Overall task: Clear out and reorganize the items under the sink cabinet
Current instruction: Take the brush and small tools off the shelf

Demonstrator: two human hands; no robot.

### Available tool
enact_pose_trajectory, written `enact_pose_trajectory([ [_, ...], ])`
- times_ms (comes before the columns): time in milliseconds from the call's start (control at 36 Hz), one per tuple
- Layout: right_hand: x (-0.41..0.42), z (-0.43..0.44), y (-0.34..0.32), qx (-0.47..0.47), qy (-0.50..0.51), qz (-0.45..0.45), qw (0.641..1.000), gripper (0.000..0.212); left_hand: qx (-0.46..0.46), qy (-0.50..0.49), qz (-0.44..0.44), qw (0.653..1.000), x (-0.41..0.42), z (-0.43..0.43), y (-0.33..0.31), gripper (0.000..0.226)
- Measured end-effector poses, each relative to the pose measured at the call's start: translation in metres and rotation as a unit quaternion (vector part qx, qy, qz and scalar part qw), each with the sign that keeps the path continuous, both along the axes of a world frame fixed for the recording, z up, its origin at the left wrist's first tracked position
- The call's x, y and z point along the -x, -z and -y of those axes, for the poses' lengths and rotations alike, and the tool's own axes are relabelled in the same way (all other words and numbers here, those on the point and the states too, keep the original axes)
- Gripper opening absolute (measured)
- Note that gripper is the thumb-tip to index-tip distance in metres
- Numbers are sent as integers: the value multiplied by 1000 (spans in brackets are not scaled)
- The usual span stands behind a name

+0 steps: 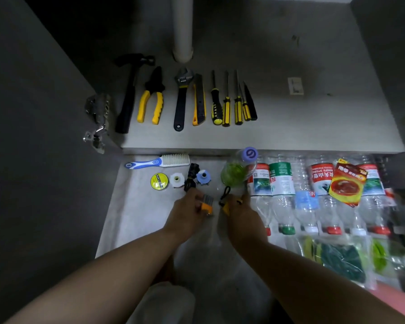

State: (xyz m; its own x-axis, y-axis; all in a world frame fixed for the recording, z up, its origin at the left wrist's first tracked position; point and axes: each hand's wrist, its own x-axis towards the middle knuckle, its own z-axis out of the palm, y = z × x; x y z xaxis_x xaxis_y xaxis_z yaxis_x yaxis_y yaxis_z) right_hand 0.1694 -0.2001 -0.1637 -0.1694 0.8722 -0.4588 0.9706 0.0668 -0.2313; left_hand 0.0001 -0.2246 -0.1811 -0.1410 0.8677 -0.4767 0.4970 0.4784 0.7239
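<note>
On the cabinet floor (pixel 290 122) lies a row of tools: hammer (pixel 129 94), yellow pliers (pixel 151 99), wrench (pixel 181 99), utility knife (pixel 199 101) and several screwdrivers (pixel 232 104). Below, on the room floor, my left hand (pixel 187 216) grips a small orange holder with grey bits (pixel 207 204). My right hand (pixel 241 218) holds a small yellow tool with a black loop cord (pixel 225 199). Just beyond the hands lie a yellow tape roll (pixel 159 181), a white fitting (pixel 176 180), a black cord bundle (pixel 191 176) and a blue fitting (pixel 204 176).
A blue-white brush (pixel 159 161) lies by the cabinet edge. A green-filled bottle with purple cap (pixel 240 169) and several empty plastic bottles (pixel 313 195) lie at right, with a red sauce packet (pixel 346 183) and packed sponges (pixel 341 260). A white drain pipe (pixel 182 29) stands at the back; door hinges (pixel 97 122) at left.
</note>
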Motion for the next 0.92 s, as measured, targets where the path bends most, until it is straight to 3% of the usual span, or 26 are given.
enact_pose_trajectory([
  [83, -1, 3, 2, -6, 4, -11, 1000, 56, -13, 7, 2, 1000, -4, -4, 2, 30],
  [194, -2, 17, 5, -40, -46, 17, 998, 53, -12, 8, -7, 1000, -8, -9, 5, 28],
  [361, -8, 31, 10, -14, -108, 36, 993, 72, -24, 26, -35, 999, -11, -9, 5, 19],
  [611, -9, 24, 8, -12, -95, 49, 994, 74, -43, 93, -67, 992, -12, 2, -2, 42],
  [722, -9, 16, 3, -2, -70, 19, 997, 68, -39, 102, -64, 992, -9, 4, -6, 45],
  [833, -18, 7, -10, -50, -76, -58, 994, 39, -57, 81, -61, 993, -8, 2, -13, 35],
  [917, -31, -8, -24, -92, -116, -51, 988, 21, -98, 61, -41, 992, -5, -5, -23, 24],
])
